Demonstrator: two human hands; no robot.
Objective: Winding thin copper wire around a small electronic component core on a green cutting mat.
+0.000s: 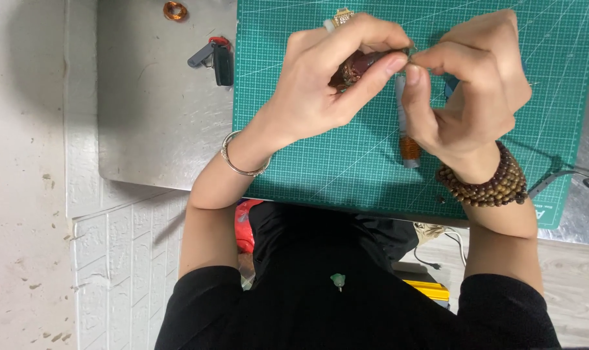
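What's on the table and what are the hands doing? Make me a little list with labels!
left hand: left hand holds a small dark reddish-brown object, thumb and fingers wrapped around it
right hand: right hand pinches at the object's tip; what it pinches is too small to tell
wrists: silver bangle on the left, brown bead bracelet on the right
under the hands: green cutting mat
on the mat: grey tube with orange band
beside the mat: keys and copper wire coil on metal tabletop

Green white-gridded cutting mat (346, 162), brown beaded bracelet (486, 185), silver bangle (239, 159).
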